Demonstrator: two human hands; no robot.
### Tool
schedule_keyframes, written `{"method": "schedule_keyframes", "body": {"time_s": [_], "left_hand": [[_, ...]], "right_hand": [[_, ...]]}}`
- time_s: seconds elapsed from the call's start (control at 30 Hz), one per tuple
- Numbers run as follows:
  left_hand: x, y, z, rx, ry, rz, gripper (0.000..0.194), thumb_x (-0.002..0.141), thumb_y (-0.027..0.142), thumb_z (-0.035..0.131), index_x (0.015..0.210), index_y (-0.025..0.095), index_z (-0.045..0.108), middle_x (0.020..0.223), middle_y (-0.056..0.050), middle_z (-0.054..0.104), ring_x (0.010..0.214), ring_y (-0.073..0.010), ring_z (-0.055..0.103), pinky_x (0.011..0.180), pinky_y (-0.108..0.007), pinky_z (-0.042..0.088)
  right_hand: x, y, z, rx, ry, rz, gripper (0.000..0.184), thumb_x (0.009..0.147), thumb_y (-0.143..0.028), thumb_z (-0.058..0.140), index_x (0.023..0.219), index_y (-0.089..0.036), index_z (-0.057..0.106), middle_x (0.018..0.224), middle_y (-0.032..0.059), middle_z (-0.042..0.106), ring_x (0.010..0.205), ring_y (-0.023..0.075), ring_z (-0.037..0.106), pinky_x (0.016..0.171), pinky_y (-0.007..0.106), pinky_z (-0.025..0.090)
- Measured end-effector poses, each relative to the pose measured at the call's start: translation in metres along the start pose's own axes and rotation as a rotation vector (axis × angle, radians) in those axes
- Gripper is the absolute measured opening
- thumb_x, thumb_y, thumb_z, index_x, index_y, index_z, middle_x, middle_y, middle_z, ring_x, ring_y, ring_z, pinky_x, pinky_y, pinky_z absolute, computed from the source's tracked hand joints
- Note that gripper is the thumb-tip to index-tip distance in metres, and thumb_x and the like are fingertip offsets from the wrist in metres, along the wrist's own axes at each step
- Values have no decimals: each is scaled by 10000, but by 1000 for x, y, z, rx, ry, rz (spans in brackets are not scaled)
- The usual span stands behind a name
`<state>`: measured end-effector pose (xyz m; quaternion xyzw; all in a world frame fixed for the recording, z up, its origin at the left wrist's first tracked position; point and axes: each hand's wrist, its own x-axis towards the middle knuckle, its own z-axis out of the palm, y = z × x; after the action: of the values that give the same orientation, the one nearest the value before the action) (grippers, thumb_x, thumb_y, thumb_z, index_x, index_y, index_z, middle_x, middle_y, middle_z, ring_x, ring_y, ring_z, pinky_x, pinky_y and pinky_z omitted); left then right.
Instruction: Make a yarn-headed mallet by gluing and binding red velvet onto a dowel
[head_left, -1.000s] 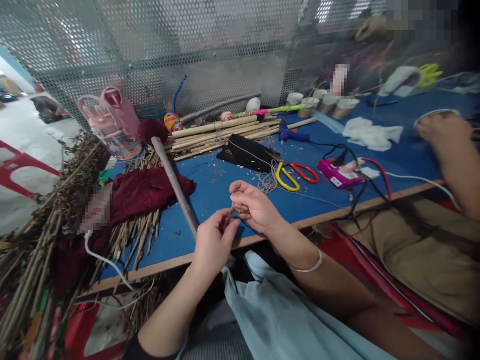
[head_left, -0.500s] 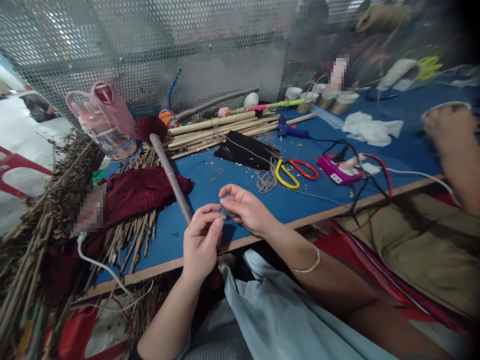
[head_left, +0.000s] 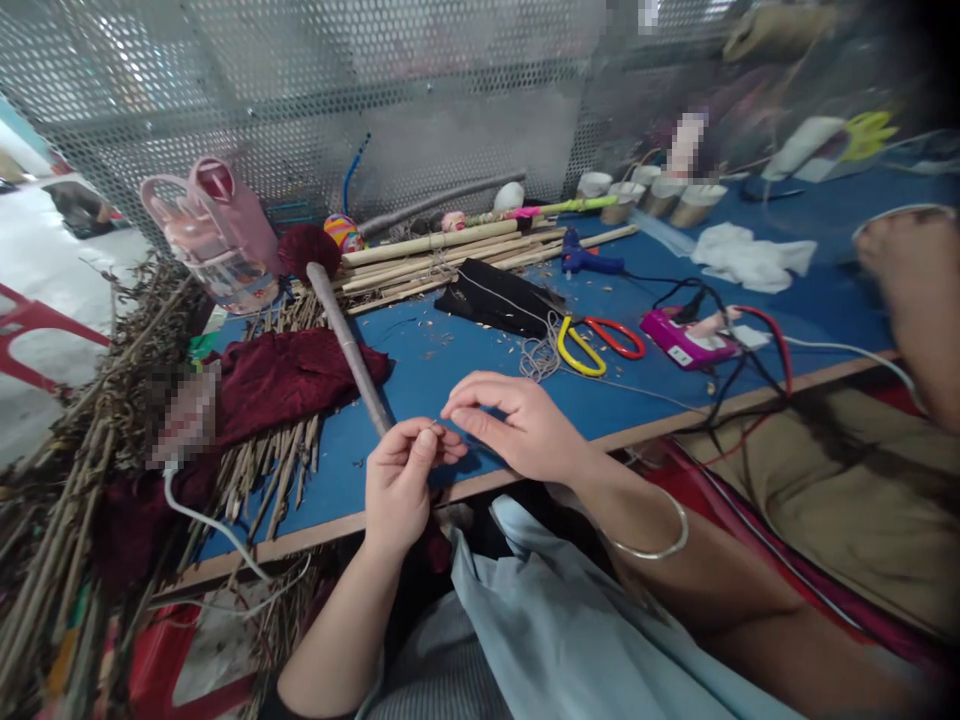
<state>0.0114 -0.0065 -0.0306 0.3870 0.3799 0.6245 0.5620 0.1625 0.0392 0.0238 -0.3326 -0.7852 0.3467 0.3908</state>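
Pinching a tiny item (head_left: pixel 434 425), too small to make out, between thumb and forefinger, the left hand (head_left: pixel 399 485) is above the near edge of the blue table (head_left: pixel 427 352), beside the near end of a grey stick (head_left: pixel 349 348) topped by a dark red ball (head_left: pixel 306 250). Close by, the right hand (head_left: pixel 531 430) has its fingers bent towards the thumb, and whether it grips anything I cannot tell; beyond it lie tangled string (head_left: pixel 540 362) and scissors (head_left: pixel 592 323) with yellow and red handles.
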Motion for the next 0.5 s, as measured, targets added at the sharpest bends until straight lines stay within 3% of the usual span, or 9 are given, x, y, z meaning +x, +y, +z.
{"method": "schedule_keyframes", "body": {"time_s": [0.07, 0.2, 0.33, 0.5], "left_hand": [[0, -2, -1, 27, -12, 30, 150, 826, 318, 631, 841, 175, 671, 734, -20, 704, 664, -127, 666, 660, -247, 542], [-2, -3, -1, 105, -25, 60, 147, 840, 298, 615, 846, 163, 672, 725, -26, 694, 661, -124, 651, 668, -247, 529], [-4, 0, 2, 153, -44, 50, 162, 839, 313, 610, 835, 160, 665, 710, -25, 669, 624, -111, 607, 591, -218, 483], [-2, -1, 1, 181, 16, 87, 170, 826, 324, 625, 787, 162, 658, 602, 25, 519, 547, -71, 420, 522, -189, 349]], "right_hand": [[2, -7, -6, -48, -97, 0, 125, 866, -190, 552, 855, -160, 673, 858, 33, 677, 786, 119, 619, 740, 237, 467], [5, -11, -11, -146, -139, -4, 125, 853, -158, 563, 836, -158, 687, 834, 26, 698, 768, 113, 630, 722, 221, 462], [5, -11, -13, -311, -203, -118, 164, 881, -166, 517, 819, -155, 668, 822, 35, 690, 754, 123, 611, 707, 238, 435], [2, -7, -6, -575, -124, -267, 211, 911, -185, 439, 798, -147, 613, 798, 61, 663, 756, 156, 570, 738, 301, 376]]}}
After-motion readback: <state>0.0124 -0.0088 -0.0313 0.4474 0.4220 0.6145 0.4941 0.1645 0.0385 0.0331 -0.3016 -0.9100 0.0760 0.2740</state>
